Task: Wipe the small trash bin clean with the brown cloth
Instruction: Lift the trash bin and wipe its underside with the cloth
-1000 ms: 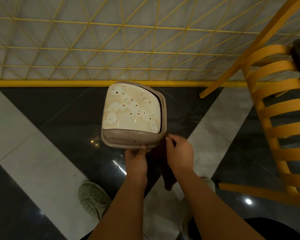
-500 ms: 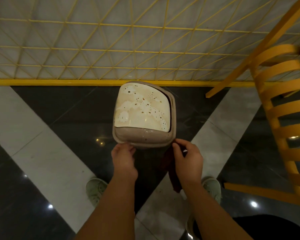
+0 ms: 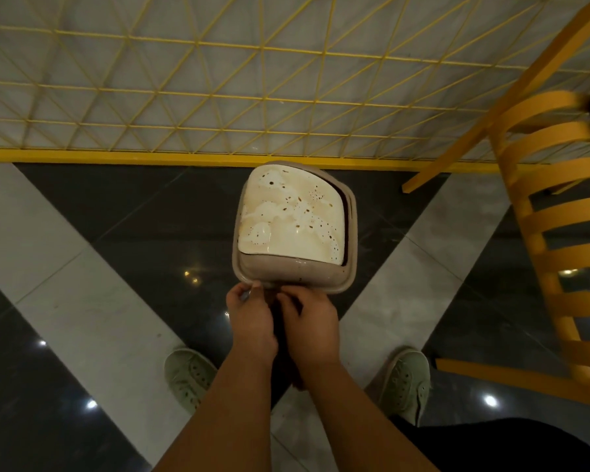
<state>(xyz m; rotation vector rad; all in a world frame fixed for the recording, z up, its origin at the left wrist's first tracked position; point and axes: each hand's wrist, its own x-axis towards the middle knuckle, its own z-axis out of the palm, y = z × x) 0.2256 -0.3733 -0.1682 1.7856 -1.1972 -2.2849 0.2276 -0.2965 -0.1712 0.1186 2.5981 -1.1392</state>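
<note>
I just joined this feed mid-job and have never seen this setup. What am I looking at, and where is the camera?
No machine: a person's two bare hands. The single camera sits on their head, looking down at the floor. The small beige plastic trash bin, its cream lid stained with brown spots, stands on the dark and grey floor tiles. The left hand and right hand meet at its near rim, gripping the dark brown cloth between them. A yellow slatted chair stands to the right.

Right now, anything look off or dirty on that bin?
Yes. The small trash bin has a cream lid blotched with brown stains and dark specks over most of its top. It has not been wiped clean yet.
</note>
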